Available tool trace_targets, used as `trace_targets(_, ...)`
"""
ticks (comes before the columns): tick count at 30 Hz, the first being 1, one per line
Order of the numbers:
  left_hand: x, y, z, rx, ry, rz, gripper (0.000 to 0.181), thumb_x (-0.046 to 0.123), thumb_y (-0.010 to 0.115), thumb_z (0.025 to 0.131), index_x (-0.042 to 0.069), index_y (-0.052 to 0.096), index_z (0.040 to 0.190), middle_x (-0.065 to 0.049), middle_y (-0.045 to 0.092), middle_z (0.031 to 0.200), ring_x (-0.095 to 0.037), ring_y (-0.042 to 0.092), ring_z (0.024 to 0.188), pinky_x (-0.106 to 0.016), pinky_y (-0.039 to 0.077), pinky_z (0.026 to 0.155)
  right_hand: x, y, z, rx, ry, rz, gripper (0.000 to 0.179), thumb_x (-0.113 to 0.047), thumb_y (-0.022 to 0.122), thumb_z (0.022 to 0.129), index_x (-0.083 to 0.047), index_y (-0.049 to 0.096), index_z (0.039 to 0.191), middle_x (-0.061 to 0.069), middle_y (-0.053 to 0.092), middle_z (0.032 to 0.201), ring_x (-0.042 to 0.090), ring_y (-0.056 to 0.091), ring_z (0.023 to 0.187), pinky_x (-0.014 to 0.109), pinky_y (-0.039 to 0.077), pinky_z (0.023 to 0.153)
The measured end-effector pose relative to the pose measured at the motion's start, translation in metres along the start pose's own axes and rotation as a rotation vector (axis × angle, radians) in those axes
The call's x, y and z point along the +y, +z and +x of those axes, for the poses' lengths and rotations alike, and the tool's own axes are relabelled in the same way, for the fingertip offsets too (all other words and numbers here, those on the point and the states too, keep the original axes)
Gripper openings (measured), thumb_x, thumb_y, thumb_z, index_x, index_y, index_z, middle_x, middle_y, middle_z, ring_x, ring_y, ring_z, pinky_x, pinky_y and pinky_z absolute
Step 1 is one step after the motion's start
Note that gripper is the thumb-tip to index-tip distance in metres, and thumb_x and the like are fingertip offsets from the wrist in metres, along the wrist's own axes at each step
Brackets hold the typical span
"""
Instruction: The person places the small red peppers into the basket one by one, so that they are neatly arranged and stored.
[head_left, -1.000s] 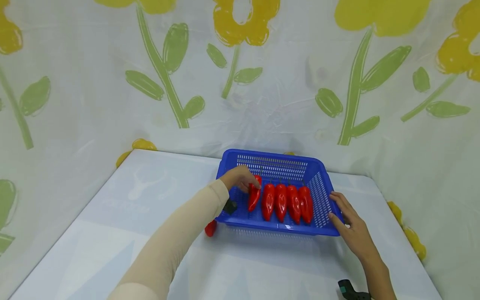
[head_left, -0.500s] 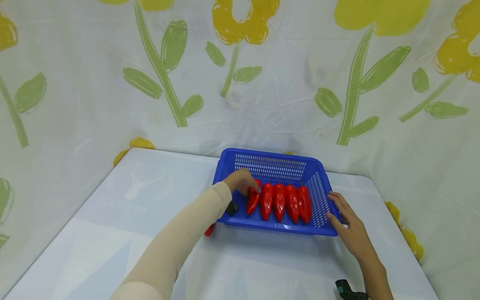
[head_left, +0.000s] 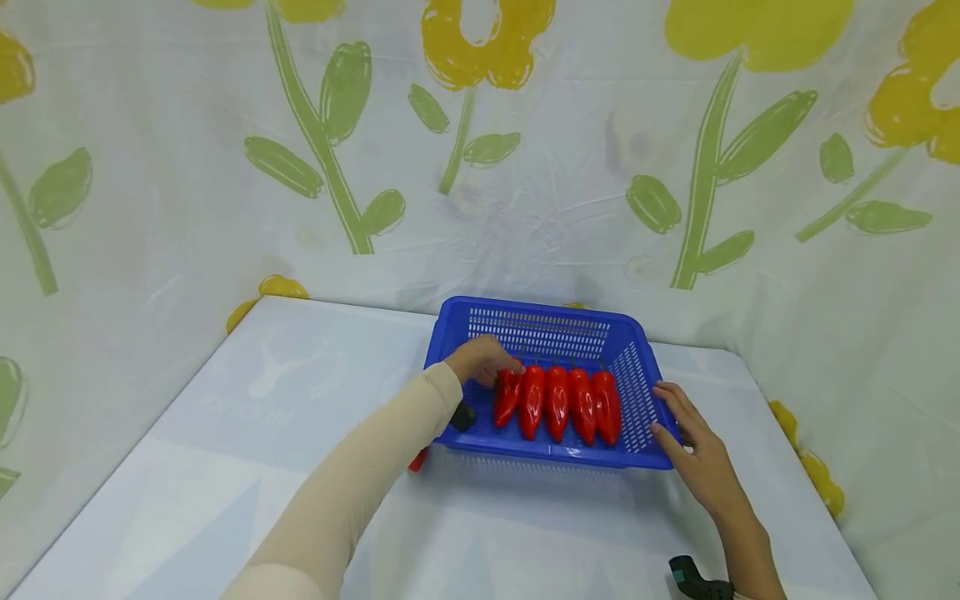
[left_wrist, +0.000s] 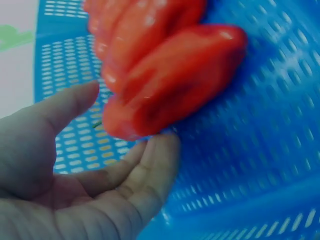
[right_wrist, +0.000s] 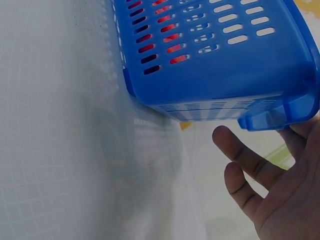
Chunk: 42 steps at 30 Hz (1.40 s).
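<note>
A blue plastic basket (head_left: pixel 555 457) holds a row of several red chili peppers (head_left: pixel 557 404) lying side by side. My left hand (head_left: pixel 483 360) reaches into its left part, at the stem end of the leftmost chili pepper (head_left: pixel 507 398). In the left wrist view, the fingers (left_wrist: pixel 160 155) touch the underside of that chili pepper (left_wrist: pixel 175 82), while the thumb stands apart from it. At the basket's right rim, my right hand (head_left: pixel 705 458) holds the edge. In the right wrist view, two fingers (right_wrist: pixel 242 150) hang free below the rim; the thumb is hidden.
Another red piece (head_left: pixel 418 460) lies on the white table (head_left: pixel 315 400) at the basket's front left corner, mostly behind the left sleeve (head_left: pixel 360 492). A flower-patterned curtain (head_left: pixel 555 200) rises behind the table. A black wrist device (head_left: pixel 701 579) sits at the right wrist.
The leftmost chili pepper has come down to lie beside the others, and the left thumb is now apart from it. The right hand keeps its place on the rim.
</note>
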<state>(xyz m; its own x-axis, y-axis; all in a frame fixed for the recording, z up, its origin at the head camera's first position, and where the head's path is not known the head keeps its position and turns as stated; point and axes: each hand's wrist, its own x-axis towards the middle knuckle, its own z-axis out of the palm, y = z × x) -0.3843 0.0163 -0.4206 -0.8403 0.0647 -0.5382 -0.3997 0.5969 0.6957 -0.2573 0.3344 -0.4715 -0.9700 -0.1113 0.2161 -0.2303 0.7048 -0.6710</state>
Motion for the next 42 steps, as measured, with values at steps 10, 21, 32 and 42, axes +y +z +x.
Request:
trace_targets(10,0.002,-0.015,-0.024,-0.042,0.173,-0.074,0.044,0.017,0.071,0.091,-0.010,0.053,0.121,-0.023,0.064,0.109,-0.035,0.067,0.103,-0.042,0.055,0.094,0.000,-0.001,0.000,-0.009,0.010,0.030,0.060,-0.030,0.054,0.103,-0.022,0.031,0.158,0.008,0.023,0.164,0.047,0.031,0.141,0.066,0.041,0.100)
trace_targets(21,-0.022,-0.040,-0.056,-0.105,0.434,-0.268,0.031,0.013,0.064,0.098,-0.007,0.063,0.121,-0.023,0.065,0.121,-0.029,0.068,0.104,-0.038,0.055,0.093,0.001,0.000,-0.001,-0.008,0.013,-0.009,0.060,-0.033,0.053,0.104,-0.022,0.031,0.158,0.008,0.023,0.164,0.047,0.034,0.140,0.065,0.042,0.099)
trace_targets(32,-0.057,-0.049,-0.075,-0.025,0.569,-0.398,0.028,0.016,0.064,0.098,-0.001,0.065,0.120,-0.013,0.068,0.112,-0.024,0.069,0.101,-0.037,0.054,0.096,0.001,0.003,-0.004,-0.008,0.021,0.014,0.061,-0.031,0.054,0.103,-0.022,0.030,0.159,0.009,0.024,0.164,0.047,0.033,0.140,0.065,0.041,0.100)
trace_targets(42,-0.083,-0.061,-0.086,0.067,0.609,-0.557,0.035,0.021,0.062,0.100,-0.003,0.061,0.126,-0.019,0.065,0.121,-0.026,0.066,0.107,-0.040,0.050,0.101,0.000,0.002,-0.003,0.003,0.000,0.003,0.061,-0.029,0.054,0.103,-0.022,0.031,0.158,0.008,0.025,0.163,0.047,0.033,0.141,0.064,0.041,0.099)
